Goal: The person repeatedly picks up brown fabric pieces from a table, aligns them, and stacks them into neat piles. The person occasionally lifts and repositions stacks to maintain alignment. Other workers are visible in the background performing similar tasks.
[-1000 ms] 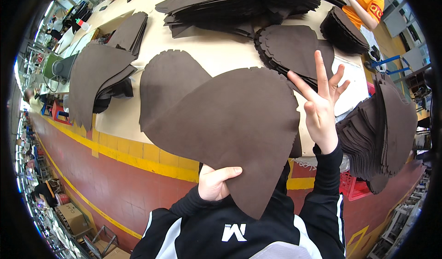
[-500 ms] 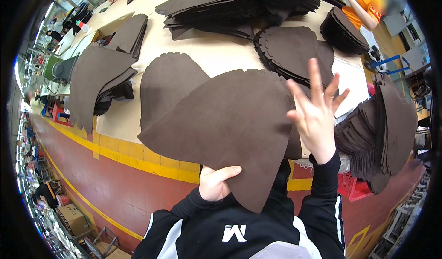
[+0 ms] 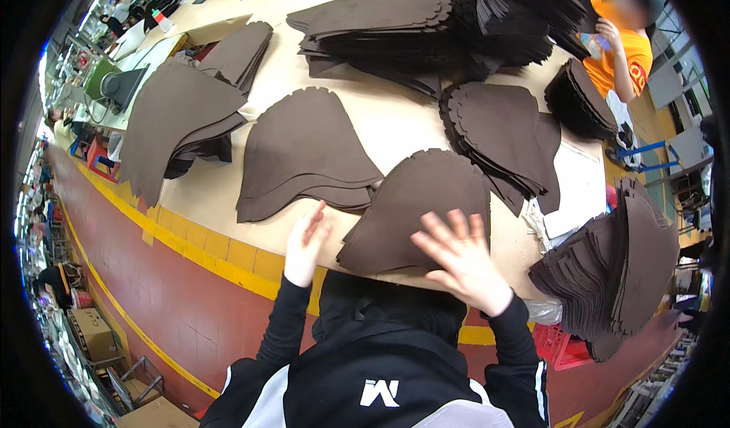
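Observation:
A dark brown sheet piece (image 3: pixel 426 192) with a notched, rounded top lies at the table's front edge. Over its lower right part my right hand (image 3: pixel 465 264) is spread, palm down; whether it touches the sheet I cannot tell. My left hand (image 3: pixel 306 242) is raised at the table edge, left of that sheet, with fingers apart and nothing in them. Beyond it are similar brown pieces (image 3: pixel 300 143), overlapping, with curved lower edges.
More brown pieces stand in piles: a drooping one (image 3: pixel 179 112) on the left, a tall pile (image 3: pixel 372 36) at the back, a notched one (image 3: pixel 494 120) on the right. A bundle (image 3: pixel 616 261) sits over a red crate (image 3: pixel 559 344). A co-worker in orange (image 3: pixel 627 55) stands back right.
My left hand has let go of the brown sheet, which has gone from the air onto the table. My right hand has come lower and nearer. The view has shifted a little.

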Motion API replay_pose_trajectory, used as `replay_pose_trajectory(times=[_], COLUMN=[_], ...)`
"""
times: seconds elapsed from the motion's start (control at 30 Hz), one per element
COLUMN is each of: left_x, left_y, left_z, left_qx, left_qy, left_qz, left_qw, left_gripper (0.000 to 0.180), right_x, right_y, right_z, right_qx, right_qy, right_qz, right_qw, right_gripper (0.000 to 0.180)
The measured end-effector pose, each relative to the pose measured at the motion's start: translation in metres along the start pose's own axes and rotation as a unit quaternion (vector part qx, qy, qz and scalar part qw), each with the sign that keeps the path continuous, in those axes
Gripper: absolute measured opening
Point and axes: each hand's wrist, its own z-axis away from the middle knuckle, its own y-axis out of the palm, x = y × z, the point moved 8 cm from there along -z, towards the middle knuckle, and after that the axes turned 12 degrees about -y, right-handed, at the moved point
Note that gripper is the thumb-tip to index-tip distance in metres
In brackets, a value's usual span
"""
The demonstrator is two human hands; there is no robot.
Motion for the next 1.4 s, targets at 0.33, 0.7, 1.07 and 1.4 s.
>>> replay_pose_trajectory(times=[0.33,0.7,1.07,1.4], left_x=[-0.015,-0.085,-0.077,-0.024], left_y=[0.055,0.055,-0.11,0.049], left_z=[0.011,0.028,-0.015,0.011], left_qx=[0.065,-0.064,-0.317,0.008], left_qy=[0.012,0.306,0.203,0.062], left_qz=[-0.104,-0.215,-0.177,-0.145], left_qw=[0.992,0.925,0.91,0.987], left_gripper=[0.064,0.031,0.037,0.046], right_x=[-0.127,-0.085,-0.005,-0.126], right_y=[-0.004,-0.065,0.025,-0.017], right_z=[-0.05,0.026,-0.013,-0.044], right_qx=[-0.022,-0.202,0.042,-0.066], right_qy=[0.06,0.073,-0.113,0.051], right_qz=[0.048,-0.002,0.019,0.186], right_qw=[0.997,0.977,0.993,0.979], right_gripper=[0.047,0.05,0.047,0.045])
